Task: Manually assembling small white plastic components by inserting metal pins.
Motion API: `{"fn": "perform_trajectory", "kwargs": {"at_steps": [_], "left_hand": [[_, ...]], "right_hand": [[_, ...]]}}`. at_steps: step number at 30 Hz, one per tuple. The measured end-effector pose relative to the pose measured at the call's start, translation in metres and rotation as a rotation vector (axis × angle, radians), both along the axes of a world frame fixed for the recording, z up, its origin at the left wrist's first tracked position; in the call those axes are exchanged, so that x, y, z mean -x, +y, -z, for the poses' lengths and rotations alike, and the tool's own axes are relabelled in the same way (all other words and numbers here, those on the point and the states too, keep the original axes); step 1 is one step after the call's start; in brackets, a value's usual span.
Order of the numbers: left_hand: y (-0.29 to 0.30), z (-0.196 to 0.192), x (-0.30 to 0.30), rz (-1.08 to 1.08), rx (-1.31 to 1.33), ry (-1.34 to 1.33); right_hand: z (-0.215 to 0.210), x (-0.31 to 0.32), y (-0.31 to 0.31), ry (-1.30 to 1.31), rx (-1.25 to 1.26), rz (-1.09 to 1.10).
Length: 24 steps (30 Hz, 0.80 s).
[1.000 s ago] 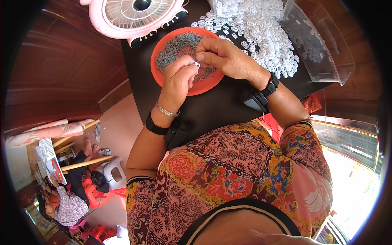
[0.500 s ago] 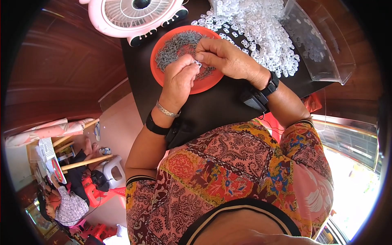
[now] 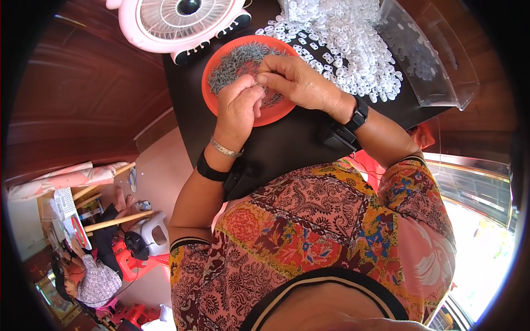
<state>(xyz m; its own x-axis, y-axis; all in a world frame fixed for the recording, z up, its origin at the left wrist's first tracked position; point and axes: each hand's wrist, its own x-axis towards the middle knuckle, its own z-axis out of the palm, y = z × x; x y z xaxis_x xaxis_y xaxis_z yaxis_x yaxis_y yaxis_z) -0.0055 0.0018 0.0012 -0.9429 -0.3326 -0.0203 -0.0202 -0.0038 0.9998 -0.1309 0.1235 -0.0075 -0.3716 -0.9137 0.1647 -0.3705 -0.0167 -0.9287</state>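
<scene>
My left hand and my right hand meet fingertip to fingertip over an orange plate heaped with small grey metal pieces. The fingers of both hands pinch one small part between them; it is mostly hidden by the fingers. A heap of small white plastic parts lies on the black table just beyond my right hand. I wear a silver bracelet and a black band on the left wrist, a black watch on the right.
A pink and white desk fan stands behind the plate. A clear plastic bin with white parts sits at the right. Below left, another person sits on the floor near a white stool and red stools.
Both hands stay together over the plate; the fingertips shifted slightly while working the small part. Nothing else moved.
</scene>
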Motion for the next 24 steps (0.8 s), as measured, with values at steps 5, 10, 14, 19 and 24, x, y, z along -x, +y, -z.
{"fn": "perform_trajectory", "kwargs": {"at_steps": [5, 10, 14, 19, 24], "left_hand": [[-0.007, -0.001, -0.001, -0.069, -0.014, 0.021], [-0.013, 0.001, 0.001, -0.077, -0.097, 0.054], [-0.012, 0.002, 0.001, -0.036, -0.129, 0.075], [-0.013, 0.001, 0.0, -0.014, -0.13, 0.082], [-0.012, -0.001, 0.0, -0.006, -0.113, 0.078]], "right_hand": [[-0.021, 0.002, 0.004, 0.101, 0.013, 0.111], [-0.022, 0.061, 0.023, 0.473, 0.037, 0.636], [-0.017, 0.085, 0.039, 0.754, -0.232, 0.654], [-0.024, 0.081, 0.053, 0.858, -0.487, 0.549], [-0.029, 0.08, 0.056, 0.867, -0.759, 0.485]]}}
